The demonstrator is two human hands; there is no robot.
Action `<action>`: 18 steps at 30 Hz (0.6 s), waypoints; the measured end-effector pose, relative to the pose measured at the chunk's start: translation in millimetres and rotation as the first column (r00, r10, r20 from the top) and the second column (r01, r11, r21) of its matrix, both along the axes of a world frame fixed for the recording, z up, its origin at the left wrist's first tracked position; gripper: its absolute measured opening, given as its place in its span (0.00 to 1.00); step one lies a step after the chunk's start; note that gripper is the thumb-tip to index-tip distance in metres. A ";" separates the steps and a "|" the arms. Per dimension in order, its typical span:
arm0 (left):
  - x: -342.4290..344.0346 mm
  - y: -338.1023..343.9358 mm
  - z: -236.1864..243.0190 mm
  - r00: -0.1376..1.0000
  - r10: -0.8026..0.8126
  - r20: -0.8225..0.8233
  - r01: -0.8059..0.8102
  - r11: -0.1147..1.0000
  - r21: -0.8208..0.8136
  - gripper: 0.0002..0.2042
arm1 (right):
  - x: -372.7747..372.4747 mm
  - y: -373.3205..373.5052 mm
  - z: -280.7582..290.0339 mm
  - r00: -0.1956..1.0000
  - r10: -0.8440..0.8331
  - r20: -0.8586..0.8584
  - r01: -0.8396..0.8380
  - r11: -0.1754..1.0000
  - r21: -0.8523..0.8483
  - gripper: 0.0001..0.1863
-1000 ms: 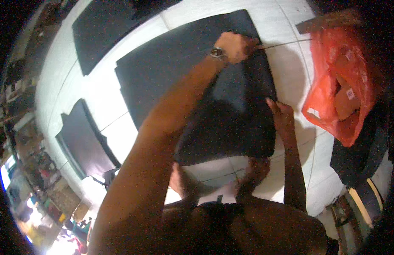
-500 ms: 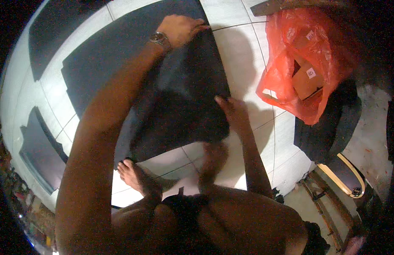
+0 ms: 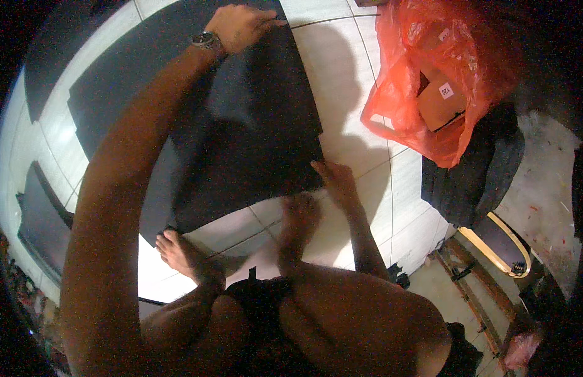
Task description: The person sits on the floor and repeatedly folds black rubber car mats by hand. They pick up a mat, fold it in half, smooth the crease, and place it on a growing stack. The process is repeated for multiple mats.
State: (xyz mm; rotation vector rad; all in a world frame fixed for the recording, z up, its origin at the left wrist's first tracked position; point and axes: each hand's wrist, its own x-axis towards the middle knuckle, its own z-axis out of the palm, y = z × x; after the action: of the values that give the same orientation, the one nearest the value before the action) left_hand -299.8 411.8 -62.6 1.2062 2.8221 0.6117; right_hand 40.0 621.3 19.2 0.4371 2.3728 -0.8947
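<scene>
A large black sheet point(image 3: 235, 151) of flat, flexible-looking material lies across the white tiles in front of me. My left hand point(image 3: 240, 28), a watch on its wrist, reaches over it to the far part of its right edge; the fingers curl in at that edge. At the near right corner, my right hand point(image 3: 337, 182) has its thumb on top of the sheet and its fingers at the rim. My bare left foot point(image 3: 178, 251) is by the sheet's near edge, and my right foot point(image 3: 301, 210) is close to the near right corner.
An orange-red plastic bag point(image 3: 392, 107) with brown cardboard-like pieces stands at the right. Beside it are a dark folded stack point(image 3: 455, 173), a yellow-rimmed curved piece point(image 3: 499, 245) and wooden strips point(image 3: 470, 301). More dark cut pieces point(image 3: 43, 217) lie at the left.
The whole view has shifted, moving the scene up and left. My right hand has slid along the sheet's edge toward its near corner. My left hand stays at the far part of the edge.
</scene>
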 end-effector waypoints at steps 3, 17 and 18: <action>-1.6 -2.0 -3.7 1.000 -0.014 -0.028 0.014 1.000 0.001 0.20 | 16.8 8.3 -7.1 0.993 -0.099 0.061 0.103 0.992 -0.078 0.23; 75.6 1.7 65.9 0.990 0.129 -0.059 -0.122 0.987 0.103 0.30 | 56.7 6.4 -40.7 0.976 -0.190 -0.106 0.176 0.976 -0.132 0.23; 95.8 -0.3 66.5 0.997 0.043 -0.064 -0.036 0.994 0.101 0.32 | 56.5 6.8 -42.1 0.977 -0.177 -0.119 0.164 0.980 -0.113 0.23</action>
State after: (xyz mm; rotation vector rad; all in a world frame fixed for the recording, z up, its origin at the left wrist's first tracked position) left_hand -204.1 411.4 3.9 1.2099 2.9087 0.7370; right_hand 96.4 628.1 -23.0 0.5643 2.4185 -1.1498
